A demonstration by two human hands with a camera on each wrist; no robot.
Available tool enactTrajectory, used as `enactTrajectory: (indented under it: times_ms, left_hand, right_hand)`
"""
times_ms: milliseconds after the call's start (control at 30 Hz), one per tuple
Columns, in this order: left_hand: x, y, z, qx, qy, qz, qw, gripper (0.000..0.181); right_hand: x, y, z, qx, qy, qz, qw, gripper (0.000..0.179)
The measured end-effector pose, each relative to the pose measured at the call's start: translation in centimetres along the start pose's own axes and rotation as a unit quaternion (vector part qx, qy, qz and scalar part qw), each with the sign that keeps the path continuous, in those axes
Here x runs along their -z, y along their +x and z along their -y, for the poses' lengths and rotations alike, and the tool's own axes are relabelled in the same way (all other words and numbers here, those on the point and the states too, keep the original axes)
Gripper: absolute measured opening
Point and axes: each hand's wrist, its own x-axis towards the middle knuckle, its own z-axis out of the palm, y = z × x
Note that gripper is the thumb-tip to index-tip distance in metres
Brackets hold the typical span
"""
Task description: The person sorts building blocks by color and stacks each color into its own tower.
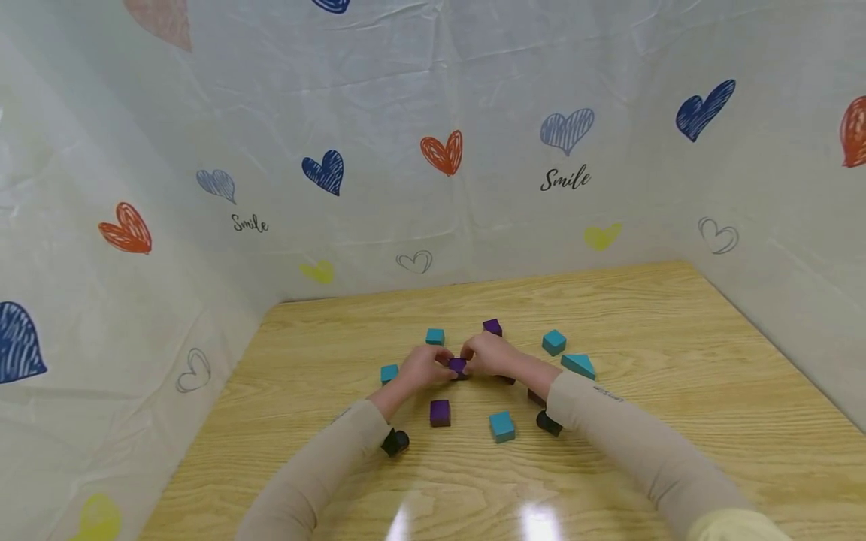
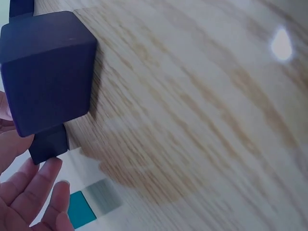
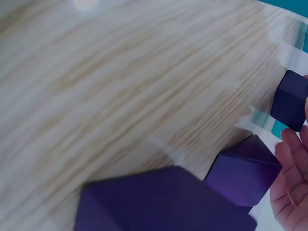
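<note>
A small purple cube (image 1: 458,366) sits on the wooden table between the fingertips of both hands. My left hand (image 1: 424,367) pinches it from the left, thumb and forefinger at its sides. From the right, my right hand (image 1: 490,354) curves over with its fingertips on the same cube. In the left wrist view, fingertips of the left hand (image 2: 29,192) meet the dark cube (image 2: 49,144) behind a larger-looking purple block (image 2: 48,72). At the right wrist view's edge, the cube (image 3: 290,100) shows beside the right hand (image 3: 293,178).
Another purple block (image 1: 440,413) and a blue cube (image 1: 502,427) lie nearer me. Behind the hands are a blue block (image 1: 435,336) and a purple block (image 1: 492,327). A blue triangle (image 1: 578,365) lies right, by a blue cube (image 1: 554,343). Patterned sheeting (image 1: 501,210) surrounds the table.
</note>
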Motion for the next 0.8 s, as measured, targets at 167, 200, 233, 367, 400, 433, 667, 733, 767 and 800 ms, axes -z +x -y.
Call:
enactTrajectory:
  times_ms: [167, 200, 233, 367, 400, 433, 667, 733, 767, 800]
  left_hand:
    - [-0.1, 0.0, 0.1, -0.015, -0.025, 0.011, 0.9995, 0.034]
    - [-0.1, 0.0, 0.0, -0.017, -0.028, 0.013, 0.9994, 0.034]
    - [-0.1, 0.0, 0.1, -0.02, -0.03, 0.014, 0.9992, 0.034]
    - [-0.2, -0.1, 0.0, -0.025, -0.035, 0.017, 0.9989, 0.033]
    - [-0.2, -0.2, 0.0, -0.027, -0.037, 0.018, 0.9988, 0.033]
    - [-0.2, -0.2, 0.0, -0.028, -0.039, 0.018, 0.9987, 0.033]
    - [-0.1, -0.4, 0.0, -0.028, -0.049, 0.018, 0.9983, 0.034]
    - [-0.1, -0.4, 0.0, -0.024, -0.049, 0.018, 0.9983, 0.033]
    - [-0.1, -0.4, 0.0, -0.022, -0.049, 0.019, 0.9984, 0.033]
    - [-0.1, -0.4, 0.0, -0.019, -0.048, 0.02, 0.9984, 0.032]
  right_hand:
    - [0.1, -0.4, -0.3, 0.0, 0.008, -0.003, 1.0, 0.016]
    - [0.2, -0.4, -0.4, 0.001, 0.01, -0.002, 1.0, 0.016]
    - [0.2, -0.5, -0.5, 0.002, 0.009, -0.002, 1.0, 0.016]
    - [0.4, -0.7, -0.6, 0.003, 0.009, 0.003, 1.0, 0.017]
    - [0.4, -0.8, -0.5, 0.002, 0.009, 0.005, 0.9999, 0.017]
    - [0.5, -0.8, -0.5, 0.001, 0.009, 0.007, 0.9999, 0.017]
    - [0.7, -1.2, -0.2, -0.003, 0.013, 0.01, 0.9999, 0.017]
    - [0.7, -1.3, -0.1, -0.003, 0.014, 0.012, 0.9998, 0.017]
    - [0.7, -1.4, -0.1, -0.004, 0.015, 0.014, 0.9998, 0.017]
    - [0.7, -1.4, -0.1, -0.005, 0.017, 0.016, 0.9997, 0.017]
